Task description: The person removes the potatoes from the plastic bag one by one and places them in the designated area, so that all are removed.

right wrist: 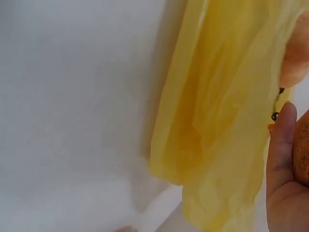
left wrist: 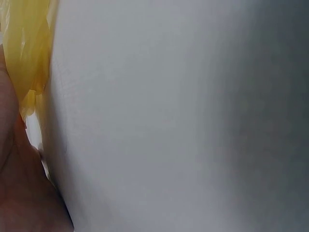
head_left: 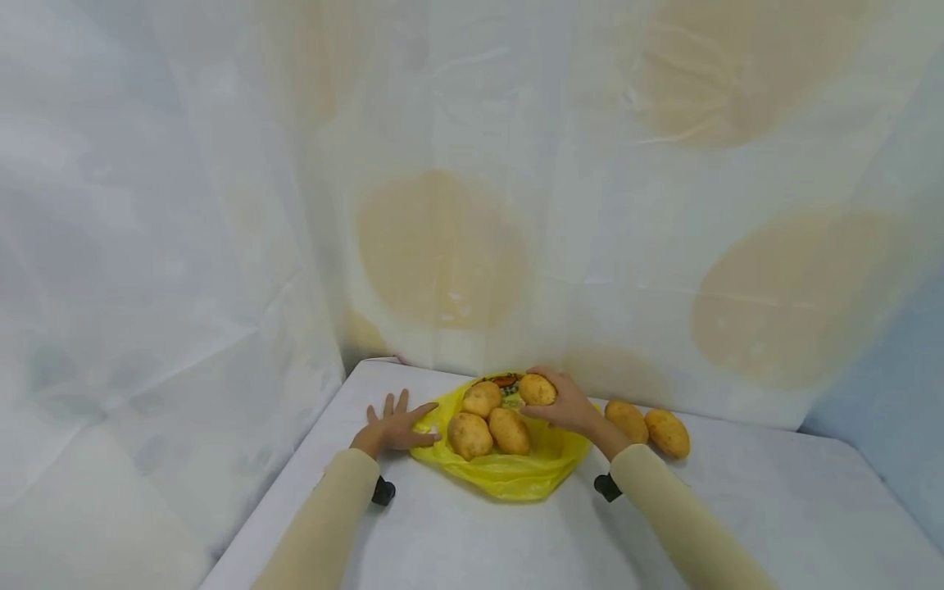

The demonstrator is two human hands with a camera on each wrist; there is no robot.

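Observation:
A yellow plastic bag (head_left: 519, 479) lies spread on the table, with three potatoes (head_left: 470, 436) grouped on its left part. My right hand (head_left: 568, 407) grips another potato (head_left: 537, 390) over the back of the bag, its thumb toward me. In the right wrist view the thumb (right wrist: 281, 150) lies along that potato (right wrist: 301, 152), mostly cut off by the frame's edge. My left hand (head_left: 397, 428) rests at the bag's left edge, fingers spread and straight. The left wrist view shows part of this hand (left wrist: 21, 183) beside the yellow plastic (left wrist: 29, 48).
Two more potatoes (head_left: 667, 434) lie on the white table (head_left: 472, 549) just right of my right wrist. A pale wall covering (head_left: 575, 205) with tan patches rises behind the table, and another white sheet (head_left: 147, 287) stands along the left side.

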